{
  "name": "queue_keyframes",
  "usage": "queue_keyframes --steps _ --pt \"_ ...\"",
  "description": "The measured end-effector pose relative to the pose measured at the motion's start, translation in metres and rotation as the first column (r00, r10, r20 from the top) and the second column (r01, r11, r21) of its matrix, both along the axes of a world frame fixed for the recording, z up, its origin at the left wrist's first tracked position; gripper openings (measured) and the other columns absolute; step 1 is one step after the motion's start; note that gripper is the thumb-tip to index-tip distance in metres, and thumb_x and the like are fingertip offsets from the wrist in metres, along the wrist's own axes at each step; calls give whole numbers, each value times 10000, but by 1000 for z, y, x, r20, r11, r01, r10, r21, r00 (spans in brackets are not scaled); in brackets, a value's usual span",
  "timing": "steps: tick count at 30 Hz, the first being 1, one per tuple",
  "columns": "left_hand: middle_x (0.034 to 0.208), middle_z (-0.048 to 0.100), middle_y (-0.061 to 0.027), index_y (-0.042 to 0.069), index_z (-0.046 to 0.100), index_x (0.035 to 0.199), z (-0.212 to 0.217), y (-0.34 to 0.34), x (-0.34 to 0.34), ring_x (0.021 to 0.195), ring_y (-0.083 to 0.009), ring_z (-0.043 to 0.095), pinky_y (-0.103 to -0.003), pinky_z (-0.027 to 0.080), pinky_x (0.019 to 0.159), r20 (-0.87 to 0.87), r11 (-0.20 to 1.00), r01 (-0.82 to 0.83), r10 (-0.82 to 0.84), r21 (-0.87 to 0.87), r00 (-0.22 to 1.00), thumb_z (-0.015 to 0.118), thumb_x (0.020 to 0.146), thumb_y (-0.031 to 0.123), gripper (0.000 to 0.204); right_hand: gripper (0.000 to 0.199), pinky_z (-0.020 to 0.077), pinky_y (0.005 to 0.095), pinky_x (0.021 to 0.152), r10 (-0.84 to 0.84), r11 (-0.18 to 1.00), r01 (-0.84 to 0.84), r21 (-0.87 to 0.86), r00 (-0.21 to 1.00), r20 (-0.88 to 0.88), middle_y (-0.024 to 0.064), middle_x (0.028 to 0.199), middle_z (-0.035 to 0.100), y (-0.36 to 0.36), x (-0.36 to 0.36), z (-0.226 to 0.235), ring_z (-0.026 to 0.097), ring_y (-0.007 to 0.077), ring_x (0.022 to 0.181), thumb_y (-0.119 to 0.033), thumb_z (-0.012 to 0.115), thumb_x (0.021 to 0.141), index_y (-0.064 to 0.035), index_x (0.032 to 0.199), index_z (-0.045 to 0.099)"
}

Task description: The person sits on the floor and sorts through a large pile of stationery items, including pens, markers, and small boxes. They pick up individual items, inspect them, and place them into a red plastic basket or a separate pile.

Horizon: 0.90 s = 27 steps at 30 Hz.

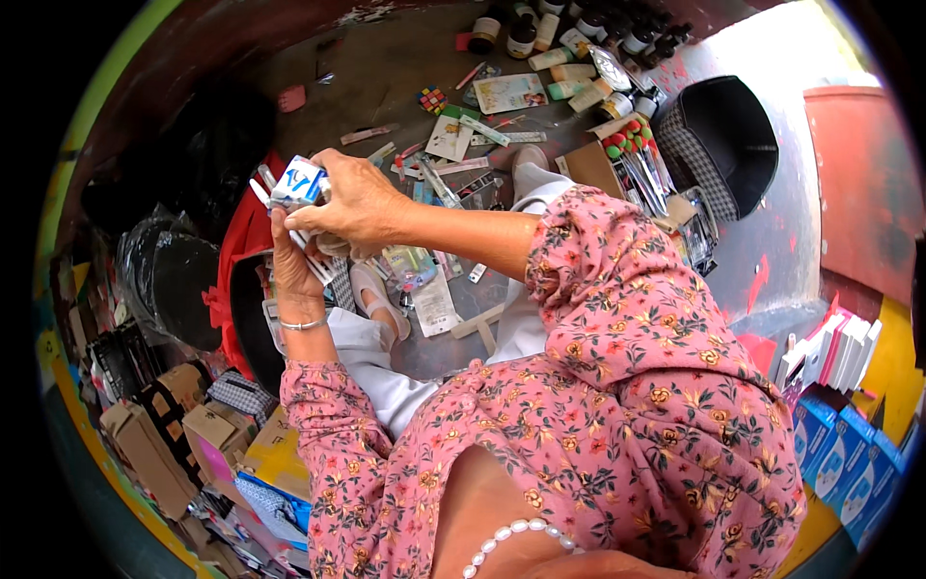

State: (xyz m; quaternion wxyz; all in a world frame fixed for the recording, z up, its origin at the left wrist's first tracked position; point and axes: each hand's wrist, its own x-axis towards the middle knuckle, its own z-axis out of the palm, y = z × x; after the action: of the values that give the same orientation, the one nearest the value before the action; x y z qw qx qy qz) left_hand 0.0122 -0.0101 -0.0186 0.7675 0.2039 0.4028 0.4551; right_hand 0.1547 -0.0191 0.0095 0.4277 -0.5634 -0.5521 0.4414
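The right hand (362, 203) closes over a small rectangular white-and-blue box (299, 181) of glossy card, gripping it from above at chest height over the lap; the left hand (292, 265), wearing a thin metal bracelet (303, 325), is curled round a bundle of slim white sticks (311, 253) directly beneath the box. Both forearms emerge from loose pink floral sleeves (617, 318) of soft woven cloth. On the dark, rough floor (386, 68) beyond lie flat printed cards (509, 94), round-capped bottles (522, 39) and a small multicoloured puzzle cube (432, 99), well apart from the hands
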Motion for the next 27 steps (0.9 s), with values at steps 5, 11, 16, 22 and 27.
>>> queue_keyframes --steps 5,11,16,22,27 --pt "739 593 -12 76 521 976 -2 8 -3 494 -43 526 -118 384 374 18 1000 -3 2 31 1000 582 764 396 389 802 430 328 778 104 994 -103 25 994 -26 232 965 539 5 -2 1 555 284 873 -327 728 571 63 1171 366" --pt "760 583 -47 62 502 998 -4 11 -24 402 -16 360 -134 283 334 353 996 35 -62 80 934 521 797 418 410 793 448 265 719 356 929 -370 -16 903 -241 100 879 564 18 11 1 544 148 772 -95 703 626 -75 1298 282" --pt "677 540 11 59 502 975 -5 5 -34 410 -15 374 -141 288 332 350 979 147 -187 138 918 549 786 415 406 704 441 302 748 328 934 -335 122 942 73 116 900 588 20 0 13 557 178 819 -147 713 590 -48 1215 403" --pt "641 544 -11 68 545 856 -13 -1 -24 379 -13 396 -127 314 305 328 972 235 -222 1 918 568 773 431 373 496 436 261 687 286 958 -279 -61 939 193 90 820 599 17 -3 5 550 139 726 -152 680 591 34 1026 531" --pt "645 554 -27 59 551 842 -26 -3 -21 363 -20 398 -130 322 305 467 978 195 -138 -75 873 539 803 378 322 464 437 251 632 147 988 -152 -4 948 284 90 759 596 7 -15 2 536 120 674 -135 705 598 31 1001 544"
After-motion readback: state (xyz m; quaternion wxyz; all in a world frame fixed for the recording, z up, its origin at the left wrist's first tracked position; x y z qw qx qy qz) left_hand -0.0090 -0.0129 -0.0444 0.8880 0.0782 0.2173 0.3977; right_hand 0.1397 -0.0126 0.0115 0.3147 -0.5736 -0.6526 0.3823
